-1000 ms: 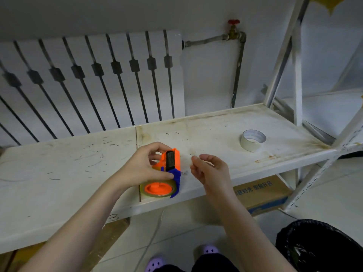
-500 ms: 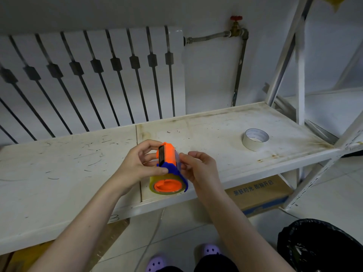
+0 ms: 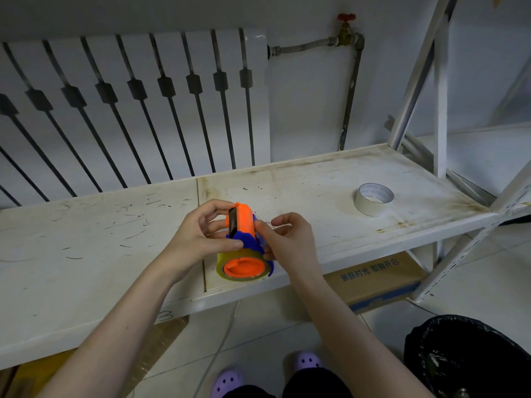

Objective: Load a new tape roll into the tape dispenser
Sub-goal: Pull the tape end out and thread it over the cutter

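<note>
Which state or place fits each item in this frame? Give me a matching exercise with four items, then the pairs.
Items:
1. tape dispenser
2. white tape roll
3. cardboard box
4. black bin bag

States:
A. under the shelf
B. on the floor, lower right
C. held by left hand and right hand
D. lying alone on the shelf

Pairs: 1-C, 2-D, 3-A, 4-B
</note>
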Demonstrator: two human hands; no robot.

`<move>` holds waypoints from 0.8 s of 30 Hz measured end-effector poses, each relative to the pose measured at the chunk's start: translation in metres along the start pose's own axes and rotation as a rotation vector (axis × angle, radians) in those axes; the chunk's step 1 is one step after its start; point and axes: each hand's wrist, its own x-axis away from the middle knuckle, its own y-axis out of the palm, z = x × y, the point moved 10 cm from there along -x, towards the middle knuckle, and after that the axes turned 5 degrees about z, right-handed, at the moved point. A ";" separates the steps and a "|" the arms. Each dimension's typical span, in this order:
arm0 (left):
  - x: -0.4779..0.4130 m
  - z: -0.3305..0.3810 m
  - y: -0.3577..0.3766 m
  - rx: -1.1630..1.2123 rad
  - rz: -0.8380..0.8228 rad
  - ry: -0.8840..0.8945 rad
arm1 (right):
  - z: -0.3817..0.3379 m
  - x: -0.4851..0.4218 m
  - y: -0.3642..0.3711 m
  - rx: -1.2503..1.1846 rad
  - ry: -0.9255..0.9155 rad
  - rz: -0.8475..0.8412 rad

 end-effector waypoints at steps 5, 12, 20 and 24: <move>-0.002 -0.002 0.001 -0.001 -0.005 -0.019 | 0.031 -0.005 0.008 -0.053 0.136 -0.007; -0.006 -0.012 -0.012 0.042 0.140 -0.086 | 0.022 0.013 -0.001 -0.017 -0.166 -0.059; -0.004 -0.035 -0.009 0.380 0.497 -0.375 | 0.025 0.036 0.016 0.353 -0.496 -0.212; 0.001 -0.044 0.007 0.395 0.533 -0.508 | 0.022 0.033 0.004 0.287 -0.555 -0.141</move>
